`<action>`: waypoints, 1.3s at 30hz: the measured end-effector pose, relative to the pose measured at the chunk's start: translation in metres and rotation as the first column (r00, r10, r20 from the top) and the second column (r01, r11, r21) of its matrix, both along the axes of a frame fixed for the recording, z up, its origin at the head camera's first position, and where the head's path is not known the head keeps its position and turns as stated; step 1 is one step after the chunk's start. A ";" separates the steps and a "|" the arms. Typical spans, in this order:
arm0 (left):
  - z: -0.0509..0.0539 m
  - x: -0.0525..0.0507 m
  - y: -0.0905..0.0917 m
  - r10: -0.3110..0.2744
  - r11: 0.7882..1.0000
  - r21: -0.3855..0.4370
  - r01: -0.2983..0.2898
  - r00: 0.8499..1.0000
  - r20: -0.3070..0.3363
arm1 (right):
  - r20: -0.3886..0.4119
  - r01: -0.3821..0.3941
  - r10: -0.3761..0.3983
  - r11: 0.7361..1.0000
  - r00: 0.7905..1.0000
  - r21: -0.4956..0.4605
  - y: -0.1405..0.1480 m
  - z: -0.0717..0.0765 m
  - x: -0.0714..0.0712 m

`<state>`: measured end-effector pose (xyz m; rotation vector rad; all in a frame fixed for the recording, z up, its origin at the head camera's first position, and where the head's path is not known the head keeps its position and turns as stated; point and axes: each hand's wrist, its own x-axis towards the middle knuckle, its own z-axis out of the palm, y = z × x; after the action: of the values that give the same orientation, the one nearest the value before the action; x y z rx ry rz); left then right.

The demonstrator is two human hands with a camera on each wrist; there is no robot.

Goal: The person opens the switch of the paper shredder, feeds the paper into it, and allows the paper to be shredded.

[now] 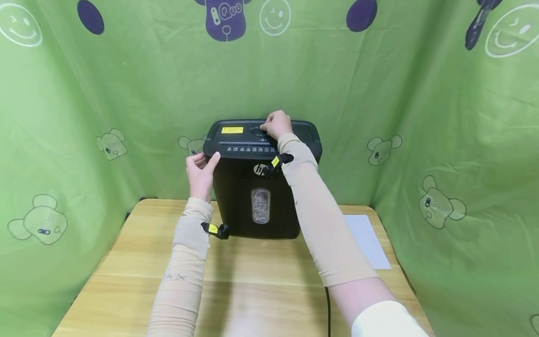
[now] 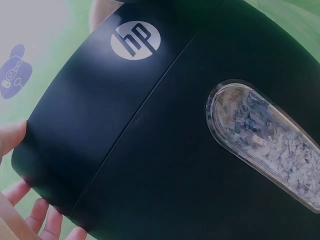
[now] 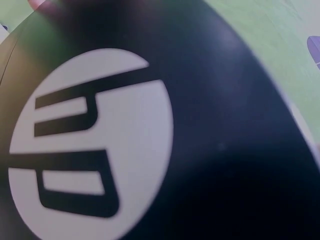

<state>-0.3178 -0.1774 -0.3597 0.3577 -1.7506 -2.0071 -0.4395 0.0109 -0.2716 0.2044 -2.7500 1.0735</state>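
A black HP paper shredder (image 1: 236,196) stands upright at the back of the table, with shredded paper behind its front window (image 2: 265,140). My left hand (image 1: 201,175) holds the shredder's upper left corner; in the left wrist view the thumb lies on the front and the fingertips (image 2: 37,215) touch the side. Over the shredder's top, my right hand (image 1: 278,125) has its fingers bent at the control near the middle of the lid. The right wrist view shows the HP logo (image 3: 140,130) close up, and the right fingers are not visible there.
A white sheet of paper (image 1: 368,241) lies on the wooden table (image 1: 139,262), right of the shredder and partly behind my right forearm. A black cable (image 1: 328,311) runs down toward the front edge. Green printed cloth (image 1: 328,75) surrounds the table on three sides.
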 end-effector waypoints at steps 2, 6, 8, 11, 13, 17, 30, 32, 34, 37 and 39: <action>0.000 0.000 0.000 0.000 1.000 0.000 0.000 1.000 0.001 | -0.005 0.001 -0.001 1.000 1.000 0.004 0.000 -0.001 0.000; -0.002 0.000 0.001 -0.001 1.000 -0.002 0.001 1.000 0.006 | -0.012 0.006 -0.006 1.000 1.000 0.011 0.001 -0.002 -0.001; -0.003 0.000 0.001 -0.002 1.000 -0.003 0.002 1.000 0.005 | -0.013 0.008 -0.008 1.000 1.000 0.011 0.001 -0.003 0.000; -0.003 -0.001 0.001 -0.001 1.000 -0.010 0.001 1.000 0.002 | -0.010 0.008 -0.008 1.000 1.000 0.002 0.001 -0.002 0.000; -0.002 -0.001 0.001 0.000 1.000 -0.012 0.000 1.000 0.000 | -0.007 0.010 -0.010 1.000 1.000 -0.006 0.001 -0.002 0.000; -0.001 0.000 0.000 0.006 1.000 -0.010 -0.006 1.000 0.004 | -0.007 0.014 -0.014 1.000 1.000 -0.011 -0.001 -0.001 0.001; -0.002 0.002 0.001 0.006 1.000 -0.010 -0.006 1.000 -0.001 | -0.027 0.009 -0.008 0.999 1.000 0.037 -0.002 -0.003 0.003; -0.003 0.002 0.001 0.004 1.000 -0.006 -0.004 1.000 0.001 | -0.024 0.010 -0.009 0.999 1.000 0.038 -0.001 -0.004 0.003; -0.003 0.002 0.001 0.004 1.000 -0.003 -0.004 1.000 0.003 | -0.023 0.010 -0.009 0.999 1.000 0.038 -0.001 -0.004 0.002; -0.003 0.001 0.002 0.000 1.000 -0.003 0.000 1.000 0.000 | -0.024 0.014 -0.013 0.999 1.000 0.030 0.002 -0.005 0.001; -0.002 0.001 0.003 -0.005 1.000 -0.003 0.005 1.000 0.000 | -0.016 0.018 -0.018 1.000 1.000 0.014 0.003 -0.004 0.000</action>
<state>-0.3169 -0.1742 -0.3619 0.3530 -1.7564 -2.0075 -0.4392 0.0142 -0.2760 0.1889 -2.7404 1.0437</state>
